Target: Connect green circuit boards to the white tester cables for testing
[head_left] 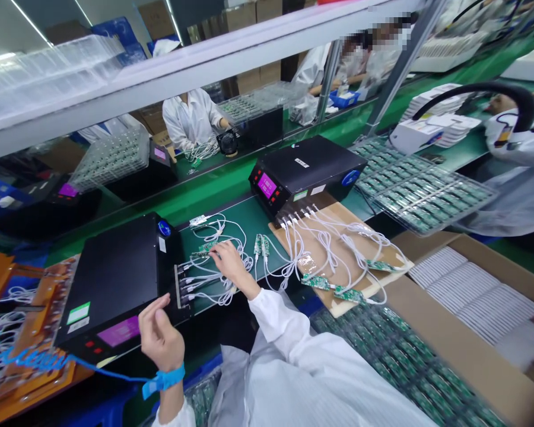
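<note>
My right hand [229, 261] reaches over the green bench, its fingertips pinched at the end of a small green circuit board [200, 255]. Another board [208, 245] lies just behind it. White cables [211, 277] run beside this hand from the ports of the black test box [115, 267] on the left. My left hand [161, 335], wearing a blue wrist strap [164, 381], is raised in front of that box. Its fingers are partly bent and apart from the thumb, with nothing visible in them. Two cabled boards [261, 245] lie to the right of my right hand.
A second black test box [307, 172] with a lit screen stands ahead, its cables spread over a cardboard sheet [338, 308]. Trays of boards [422, 184] lie at the right, above a carton [471, 296] of white parts. A metal rail [204, 65] crosses ahead. Co-workers sit beyond.
</note>
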The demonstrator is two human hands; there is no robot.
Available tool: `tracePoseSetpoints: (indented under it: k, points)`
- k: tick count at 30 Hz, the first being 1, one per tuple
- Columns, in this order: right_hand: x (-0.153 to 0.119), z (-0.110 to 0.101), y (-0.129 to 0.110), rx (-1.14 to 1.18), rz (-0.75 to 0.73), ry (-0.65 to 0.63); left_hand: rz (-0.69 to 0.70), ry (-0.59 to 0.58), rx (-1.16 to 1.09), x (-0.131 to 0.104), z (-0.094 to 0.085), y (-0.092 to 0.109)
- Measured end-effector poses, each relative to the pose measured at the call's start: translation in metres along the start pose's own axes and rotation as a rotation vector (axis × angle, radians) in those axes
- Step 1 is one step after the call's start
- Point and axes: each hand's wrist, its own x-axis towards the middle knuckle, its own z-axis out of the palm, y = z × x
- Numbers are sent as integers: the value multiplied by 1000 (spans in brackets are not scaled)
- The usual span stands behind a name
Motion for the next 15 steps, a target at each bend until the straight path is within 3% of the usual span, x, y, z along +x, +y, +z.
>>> tracePoseSetpoints:
  k: [3, 6, 10, 15]
  points:
    - [3, 1, -1, -175, 97, -136, 9, 127, 94, -9, -16, -2]
    - [3, 4, -4, -296, 160, -214, 65, 176, 236, -14, -24, -5]
    - [1, 10, -5, -351, 179, -218, 125, 110, 419, -20, -23, -11]
    - [-10, 10, -6, -323, 115, -129, 183, 8, 531, -36, -10, -26]
